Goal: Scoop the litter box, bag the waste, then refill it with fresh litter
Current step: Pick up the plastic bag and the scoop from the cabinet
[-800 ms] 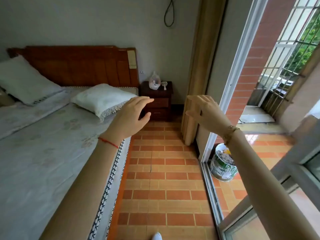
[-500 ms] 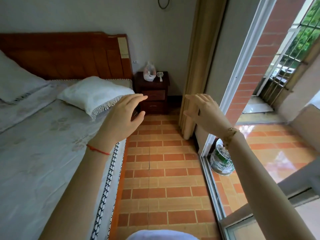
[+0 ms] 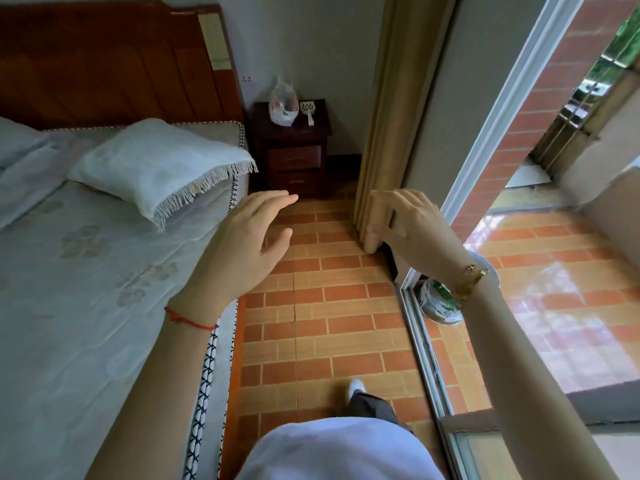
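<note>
Scoop and bag on the nightstand, both hands empty in the air.

The scoop (image 3: pixel 307 109) lies at the nightstand's (image 3: pixel 294 133) back right corner, just beside a plastic bag (image 3: pixel 283 102). Nearer, the left hand (image 3: pixel 242 247) and right hand (image 3: pixel 412 230) hover above the tiled floor (image 3: pixel 332 306), fingers spread, holding nothing. The bed (image 3: pixel 86 271) lies left.

Bed (image 3: pixel 69 306) left; nightstand (image 3: pixel 294 150) beyond; bag (image 3: pixel 284 102), scoop (image 3: pixel 307 110) on nightstand; bucket (image 3: pixel 440 303) right.
</note>
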